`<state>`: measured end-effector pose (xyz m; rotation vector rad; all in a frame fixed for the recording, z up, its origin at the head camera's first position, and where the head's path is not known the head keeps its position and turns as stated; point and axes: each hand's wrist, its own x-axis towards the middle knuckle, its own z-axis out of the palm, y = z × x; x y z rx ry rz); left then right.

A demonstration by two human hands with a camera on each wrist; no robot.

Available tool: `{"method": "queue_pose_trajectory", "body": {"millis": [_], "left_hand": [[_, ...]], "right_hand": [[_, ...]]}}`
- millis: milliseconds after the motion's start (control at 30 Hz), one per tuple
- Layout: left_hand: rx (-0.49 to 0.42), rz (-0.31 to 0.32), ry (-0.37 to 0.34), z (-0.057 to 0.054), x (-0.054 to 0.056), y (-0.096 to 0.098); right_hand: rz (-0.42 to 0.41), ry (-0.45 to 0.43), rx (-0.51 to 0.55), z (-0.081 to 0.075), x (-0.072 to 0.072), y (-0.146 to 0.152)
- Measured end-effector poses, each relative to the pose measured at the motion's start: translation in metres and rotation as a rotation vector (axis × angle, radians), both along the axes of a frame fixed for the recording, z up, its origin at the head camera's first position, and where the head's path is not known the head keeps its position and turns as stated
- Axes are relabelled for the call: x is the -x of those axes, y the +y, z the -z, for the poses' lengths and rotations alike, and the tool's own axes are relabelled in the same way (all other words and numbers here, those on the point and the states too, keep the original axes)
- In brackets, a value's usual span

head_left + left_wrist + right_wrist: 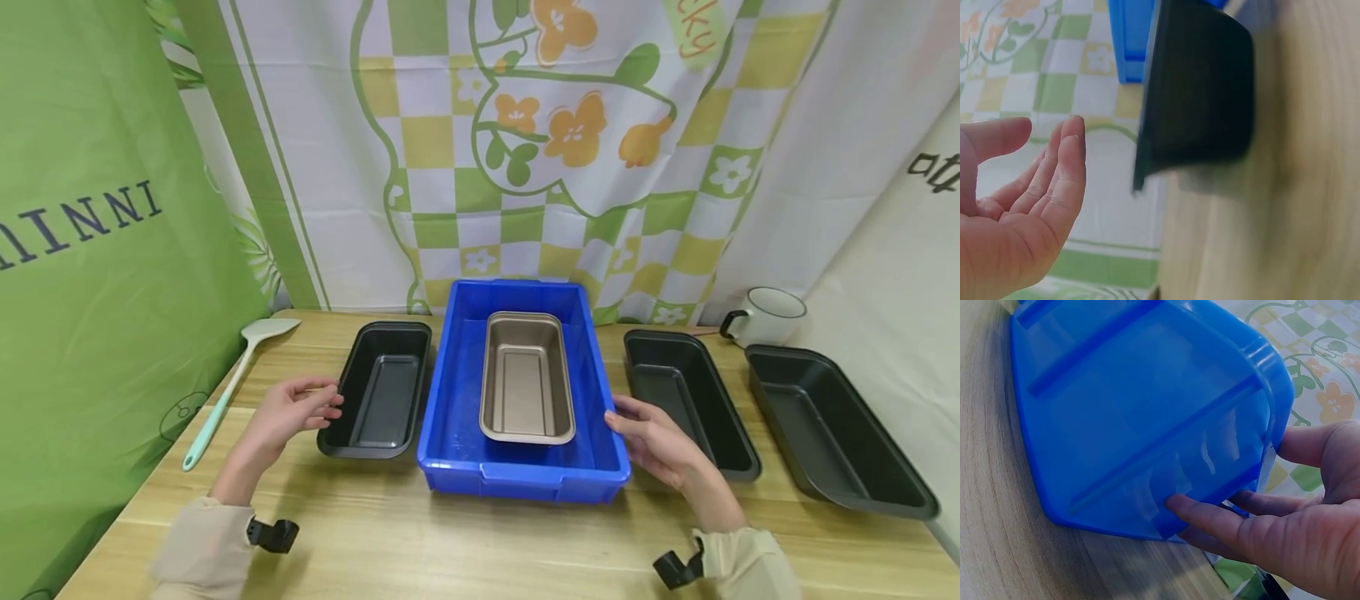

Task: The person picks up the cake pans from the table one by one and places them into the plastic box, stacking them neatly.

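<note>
A blue plastic bin [525, 475] stands mid-table with a bronze loaf pan [527, 383] inside it. My right hand [660, 437] is at the bin's right side: in the right wrist view the thumb [1304, 445] meets the rim and the fingers [1210, 519] lie against the outer wall below it. To the left of the bin is a dark loaf pan [386, 400]. My left hand [292, 410] hovers by that pan's left edge. In the left wrist view a gap separates its loosely bent fingers [1063, 178] from the pan, and nothing is held.
Two more dark loaf pans [693, 396], [840, 433] sit on the right. Behind them is a white mug [768, 317] with a dark handle. A spatula with a mint handle [228, 396] lies at the left edge. Patterned cloth [525, 167] hangs behind the table.
</note>
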<state>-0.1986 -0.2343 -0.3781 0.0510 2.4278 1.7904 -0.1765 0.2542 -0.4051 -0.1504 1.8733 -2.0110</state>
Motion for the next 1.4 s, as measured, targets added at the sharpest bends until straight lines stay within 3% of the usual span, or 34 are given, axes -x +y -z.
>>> {"method": "queue_pose_trajectory", "body": {"millis": [567, 867, 1400], "left_hand": [[-0.024, -0.111, -0.122, 0.039, -0.014, -0.032], [-0.052, 0.084, -0.226, 0.052, -0.019, -0.034], [-0.073, 0.244, -0.290, 0.057, -0.018, -0.032]], "right_hand": [[-0.013, 0.015, 0.002, 0.003, 0.000, 0.001], [-0.008, 0.010, 0.004, 0.003, 0.000, 0.002], [-0.014, 0.008, 0.014, 0.003, 0.000, 0.002]]}}
